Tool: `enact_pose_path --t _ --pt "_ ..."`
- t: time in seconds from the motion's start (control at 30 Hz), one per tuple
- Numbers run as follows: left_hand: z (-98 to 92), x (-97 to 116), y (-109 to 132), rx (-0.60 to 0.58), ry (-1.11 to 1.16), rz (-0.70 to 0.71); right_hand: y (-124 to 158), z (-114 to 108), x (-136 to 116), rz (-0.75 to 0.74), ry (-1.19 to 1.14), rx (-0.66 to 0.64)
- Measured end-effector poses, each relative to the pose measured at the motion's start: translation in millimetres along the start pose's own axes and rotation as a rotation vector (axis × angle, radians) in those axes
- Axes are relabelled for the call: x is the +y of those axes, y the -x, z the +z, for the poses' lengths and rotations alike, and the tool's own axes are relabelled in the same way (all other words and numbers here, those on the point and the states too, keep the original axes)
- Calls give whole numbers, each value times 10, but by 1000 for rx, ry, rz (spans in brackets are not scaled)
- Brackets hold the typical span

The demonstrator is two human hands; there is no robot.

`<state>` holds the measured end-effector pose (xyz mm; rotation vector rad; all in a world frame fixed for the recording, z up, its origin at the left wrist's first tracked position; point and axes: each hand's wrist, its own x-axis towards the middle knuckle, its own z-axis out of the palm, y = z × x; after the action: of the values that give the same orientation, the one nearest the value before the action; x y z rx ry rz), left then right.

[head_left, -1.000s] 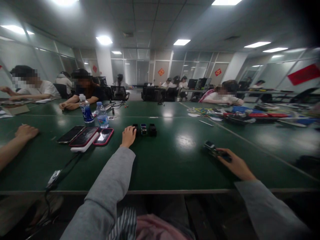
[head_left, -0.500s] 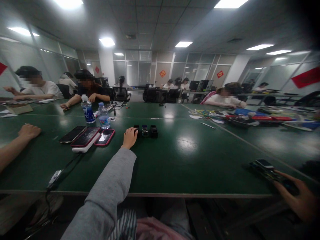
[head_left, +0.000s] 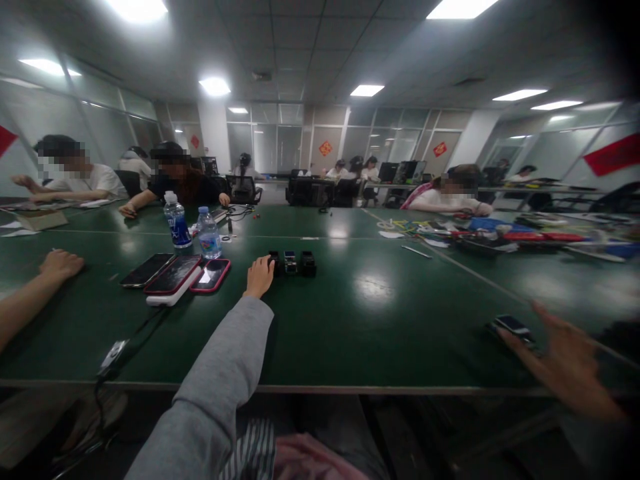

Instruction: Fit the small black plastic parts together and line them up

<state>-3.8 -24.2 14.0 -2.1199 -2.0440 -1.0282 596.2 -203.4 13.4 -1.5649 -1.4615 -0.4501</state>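
Note:
My left hand (head_left: 259, 277), in a grey sleeve, reaches to the middle of the green table. Its fingers are curled against a small black block (head_left: 275, 257), which they partly cover. To the right of it stand a small device with a bluish top (head_left: 290, 262) and another black block (head_left: 308, 263), in a row. At the right, my right hand (head_left: 565, 353) has its fingers stretched apart. A small dark device with a grey screen (head_left: 513, 326) lies on the table by its thumb; whether the thumb touches it I cannot tell.
Left of my left arm lie several phones (head_left: 173, 275), one on a white power bank (head_left: 165, 300) with a cable. Two bottles (head_left: 209, 233) stand behind them. A co-worker's forearm (head_left: 30, 293) rests at far left. Wires and parts (head_left: 480, 230) cover the back right.
My right hand has loosened from the dark device and spread its fingers; the device now sits slightly farther left. My left hand has stayed at the black block.

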Motion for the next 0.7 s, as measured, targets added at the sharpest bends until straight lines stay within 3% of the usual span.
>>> enact_pose_path --t 0.1,0.23,0.33,0.43,0.5,0.7 --pt "3 -12 -3 -21 29 -12 -196 440 -848 -181 -94 -221" --pt "-11 -9 3 -47 55 -32 -193 1346 -2142 -325 -190 -519" --pt "-14 -2 4 -62 72 -46 -103 2014 -2826 -404 -176 -679" --pt "-3 3 -3 -63 79 -48 -80 2454 -3116 -475 -169 -719" --pt "6 5 -9 -56 78 -49 -102 2582 -3134 -501 -167 -718" --pt "3 3 -16 -56 54 -38 -170 2522 -2963 -503 -195 -549"
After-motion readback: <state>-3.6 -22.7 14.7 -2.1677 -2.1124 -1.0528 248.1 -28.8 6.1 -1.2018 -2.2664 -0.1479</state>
